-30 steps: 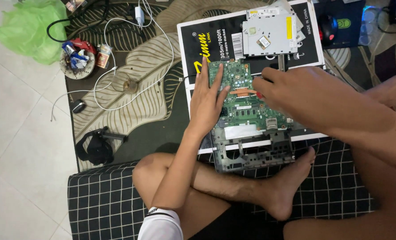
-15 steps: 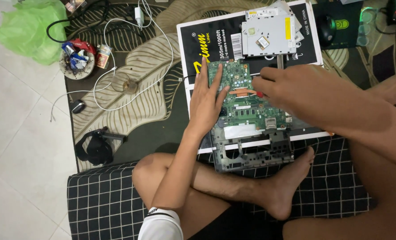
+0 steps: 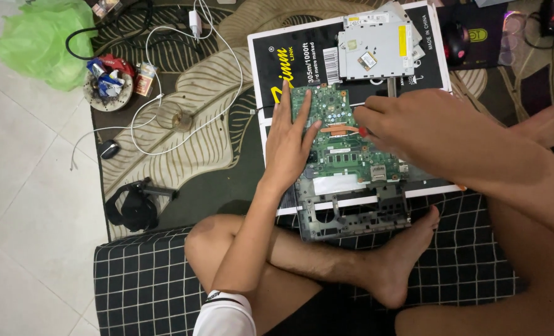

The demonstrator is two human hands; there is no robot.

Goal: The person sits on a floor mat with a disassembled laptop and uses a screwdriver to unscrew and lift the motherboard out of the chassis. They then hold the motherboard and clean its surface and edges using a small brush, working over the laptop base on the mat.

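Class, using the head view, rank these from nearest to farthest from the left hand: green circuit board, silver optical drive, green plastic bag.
1. Green circuit board: under the left hand.
2. Silver optical drive: beyond it, upper right.
3. Green plastic bag: far upper-left corner.

Position: one camera worn on the person's head, above the crossed legs.
Direction: looks steeply down at the floor point(image 3: 22, 186) and rug point(image 3: 208, 93).
Nearness: close; the forearms fill the right side.
Shared view: single view only.

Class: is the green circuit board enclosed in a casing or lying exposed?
Exposed: the green circuit board lies bare, components up, with the left hand flat on it.
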